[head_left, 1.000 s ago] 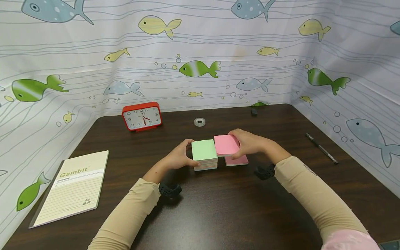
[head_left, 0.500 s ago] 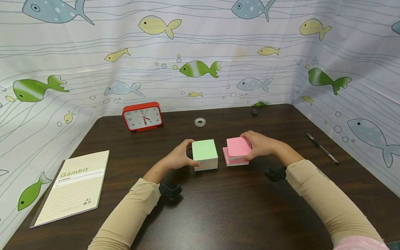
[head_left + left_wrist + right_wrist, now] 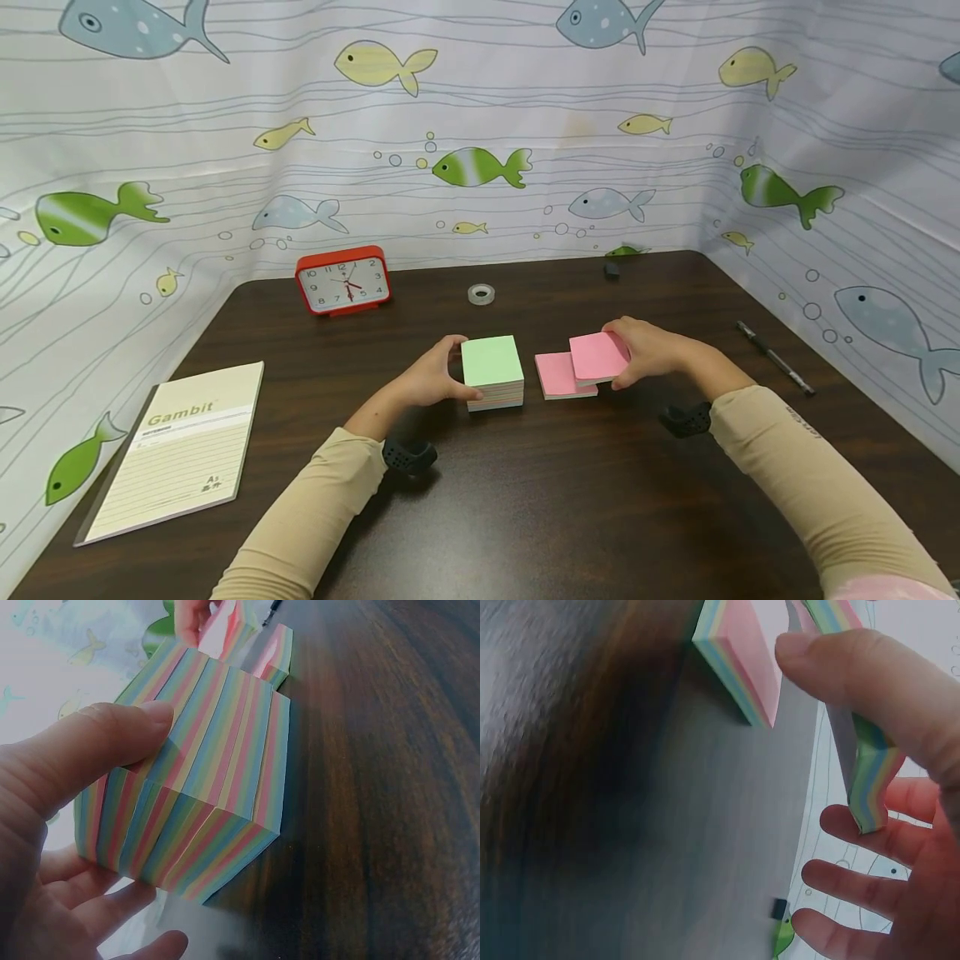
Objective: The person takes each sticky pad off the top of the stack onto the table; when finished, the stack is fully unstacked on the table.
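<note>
A tall stack of sticky note pads (image 3: 492,362), pale green on top, stands mid-table. My left hand (image 3: 427,377) grips its left side, thumb at the front and fingers behind. Striped edges of several pads show along the stack (image 3: 206,750) in the left wrist view. My right hand (image 3: 651,350) pinches a pink-topped sticky note pad (image 3: 597,356) by its right side, raised off the table. Just left of it and partly beneath it, another pink sticky note pad (image 3: 553,377) lies on the table. In the right wrist view the held pad's edge (image 3: 870,772) runs between thumb and fingers.
A red alarm clock (image 3: 343,281) stands at the back left, with a roll of tape (image 3: 481,294) to its right. A small dark block (image 3: 611,271) sits near the back edge. A notebook (image 3: 176,450) lies at left, a pen (image 3: 776,360) at right.
My right hand has carried its pink pad rightward, from beside the green-topped stack, across the lower pink pad, to that pad's right side. The left hand has stayed on the stack.
</note>
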`<state>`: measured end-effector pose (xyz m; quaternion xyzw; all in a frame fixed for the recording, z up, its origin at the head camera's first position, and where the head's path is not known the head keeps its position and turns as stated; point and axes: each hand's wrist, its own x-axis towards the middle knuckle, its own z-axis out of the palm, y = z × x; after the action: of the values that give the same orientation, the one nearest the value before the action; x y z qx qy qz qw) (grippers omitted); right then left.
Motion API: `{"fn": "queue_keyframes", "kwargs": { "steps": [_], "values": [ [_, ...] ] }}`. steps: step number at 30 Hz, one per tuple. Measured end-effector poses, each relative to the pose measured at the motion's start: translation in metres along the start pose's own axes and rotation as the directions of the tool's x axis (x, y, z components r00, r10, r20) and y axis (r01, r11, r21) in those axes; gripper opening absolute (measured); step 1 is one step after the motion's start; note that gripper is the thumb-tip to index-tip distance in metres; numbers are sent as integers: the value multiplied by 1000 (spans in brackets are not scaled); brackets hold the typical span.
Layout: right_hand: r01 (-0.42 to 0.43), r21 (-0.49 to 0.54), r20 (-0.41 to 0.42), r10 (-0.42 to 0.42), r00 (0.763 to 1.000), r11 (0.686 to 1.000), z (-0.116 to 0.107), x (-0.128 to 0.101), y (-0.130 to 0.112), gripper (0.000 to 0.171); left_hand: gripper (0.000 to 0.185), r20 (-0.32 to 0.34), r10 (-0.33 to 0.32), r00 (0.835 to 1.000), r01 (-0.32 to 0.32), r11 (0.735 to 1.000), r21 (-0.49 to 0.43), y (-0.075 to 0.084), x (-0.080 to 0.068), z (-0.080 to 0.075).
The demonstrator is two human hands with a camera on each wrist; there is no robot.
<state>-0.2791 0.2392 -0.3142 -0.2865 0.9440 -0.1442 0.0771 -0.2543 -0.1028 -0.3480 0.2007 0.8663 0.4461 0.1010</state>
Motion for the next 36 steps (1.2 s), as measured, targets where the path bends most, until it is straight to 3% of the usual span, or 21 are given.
{"fn": "queue_keyframes", "kwargs": {
  "steps": [26, 36],
  "values": [
    [-62, -66, 20, 63, 998, 996, -4, -14, 28, 79, 87, -6, -4, 1000, 4, 1000, 15, -3, 0, 0],
    [-115, -112, 87, 125, 988, 987, -1, -11, 32, 81, 89, 2, 8, 1000, -8, 1000, 7, -2, -1, -1]
  ]
}}
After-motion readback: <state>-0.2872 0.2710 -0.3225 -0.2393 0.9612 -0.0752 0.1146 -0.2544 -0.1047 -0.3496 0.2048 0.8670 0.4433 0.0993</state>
